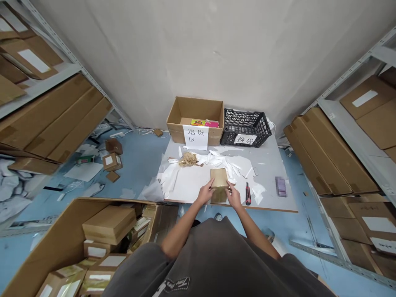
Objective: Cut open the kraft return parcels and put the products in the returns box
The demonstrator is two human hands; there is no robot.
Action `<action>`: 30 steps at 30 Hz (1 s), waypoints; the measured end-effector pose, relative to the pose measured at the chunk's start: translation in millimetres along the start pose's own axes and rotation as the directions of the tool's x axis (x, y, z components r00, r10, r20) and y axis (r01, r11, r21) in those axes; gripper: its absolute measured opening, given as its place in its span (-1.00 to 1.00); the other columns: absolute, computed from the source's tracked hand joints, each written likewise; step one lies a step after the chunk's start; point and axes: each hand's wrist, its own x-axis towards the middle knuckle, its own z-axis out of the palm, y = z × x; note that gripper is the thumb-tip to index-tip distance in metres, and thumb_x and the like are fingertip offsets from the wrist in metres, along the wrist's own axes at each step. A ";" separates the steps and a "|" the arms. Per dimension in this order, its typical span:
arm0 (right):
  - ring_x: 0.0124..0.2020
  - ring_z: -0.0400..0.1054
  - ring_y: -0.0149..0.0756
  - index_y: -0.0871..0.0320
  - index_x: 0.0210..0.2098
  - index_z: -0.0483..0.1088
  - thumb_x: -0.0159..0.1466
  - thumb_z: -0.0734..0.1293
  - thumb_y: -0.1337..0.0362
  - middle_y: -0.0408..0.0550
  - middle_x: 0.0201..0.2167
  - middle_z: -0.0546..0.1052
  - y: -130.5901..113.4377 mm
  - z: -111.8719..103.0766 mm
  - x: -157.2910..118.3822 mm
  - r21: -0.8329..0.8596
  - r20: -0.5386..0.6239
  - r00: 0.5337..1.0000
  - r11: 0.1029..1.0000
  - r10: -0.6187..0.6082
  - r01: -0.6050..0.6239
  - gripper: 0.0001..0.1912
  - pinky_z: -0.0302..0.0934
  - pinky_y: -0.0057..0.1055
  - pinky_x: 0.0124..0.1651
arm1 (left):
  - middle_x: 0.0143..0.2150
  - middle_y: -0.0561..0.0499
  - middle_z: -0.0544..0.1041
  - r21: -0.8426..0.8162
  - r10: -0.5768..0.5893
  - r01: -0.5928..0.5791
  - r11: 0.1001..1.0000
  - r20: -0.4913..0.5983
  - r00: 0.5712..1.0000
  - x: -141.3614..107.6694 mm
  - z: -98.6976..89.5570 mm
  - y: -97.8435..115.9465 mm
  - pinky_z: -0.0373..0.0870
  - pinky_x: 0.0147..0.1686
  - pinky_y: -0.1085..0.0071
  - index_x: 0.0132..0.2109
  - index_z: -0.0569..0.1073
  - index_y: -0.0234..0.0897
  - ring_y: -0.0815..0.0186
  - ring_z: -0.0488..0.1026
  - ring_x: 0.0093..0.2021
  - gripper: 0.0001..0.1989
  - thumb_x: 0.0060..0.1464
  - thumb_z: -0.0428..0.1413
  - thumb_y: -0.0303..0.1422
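Observation:
A small brown cardboard box [219, 178] with shiny tape on its near side rests at the front of the table [188, 185]. My left hand [205, 193] grips its left side, and my right hand [234, 195] grips its right side, the fingers of both closed on it. Just right of my right hand lies a red and black utility knife [248, 194]. Behind the box are torn white paper scraps [213, 158] and a clump of shredded brown paper [187, 159]. What is inside the small box cannot be seen.
At the table's back stand an open cardboard box [173, 132] with colourful packages and a black plastic crate [260, 128], both with paper signs. A large carton [62, 222] full of boxes is at lower left. Shelves [349, 136] of cartons flank both sides. A blurred purple item [281, 187] lies right.

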 end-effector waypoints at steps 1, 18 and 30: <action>0.22 0.59 -0.10 -0.03 0.55 0.28 0.45 0.23 0.17 -0.03 0.40 0.52 -6.2 -3.8 6.9 0.005 -0.002 1.000 1.000 0.006 -0.006 -0.31 0.44 -0.09 0.36 | 0.46 -0.03 0.51 -0.035 -0.013 0.012 0.999 -0.041 0.999 3.3 -5.6 3.2 0.49 0.38 0.09 0.58 0.28 -0.01 0.04 0.48 0.44 -0.25 0.31 0.19 -0.36; 0.57 0.18 -0.04 0.18 0.54 0.29 0.38 0.33 0.29 0.20 0.54 0.31 61.3 -2.0 40.4 -0.195 0.174 0.981 0.980 0.081 -0.047 -0.26 0.08 -0.06 0.58 | 0.73 -0.23 -0.25 0.687 -0.151 -0.198 0.699 0.412 0.899 41.0 -35.7 -8.6 0.18 0.53 -0.15 0.68 -0.11 -0.05 -0.30 -0.29 0.69 0.45 -0.18 0.58 -0.29; 0.19 0.50 -0.03 0.21 0.26 0.49 0.46 0.32 0.15 0.24 0.18 0.60 174.0 -102.9 17.2 -0.349 -0.160 0.764 0.688 0.625 -0.636 -0.54 0.31 -0.32 0.19 | 0.72 -0.36 -0.38 0.634 -0.194 -0.009 0.773 0.250 0.949 42.0 -3.8 -25.2 -0.12 0.64 0.00 0.68 -0.43 -0.28 -0.13 -0.34 0.71 0.62 -0.12 0.55 0.02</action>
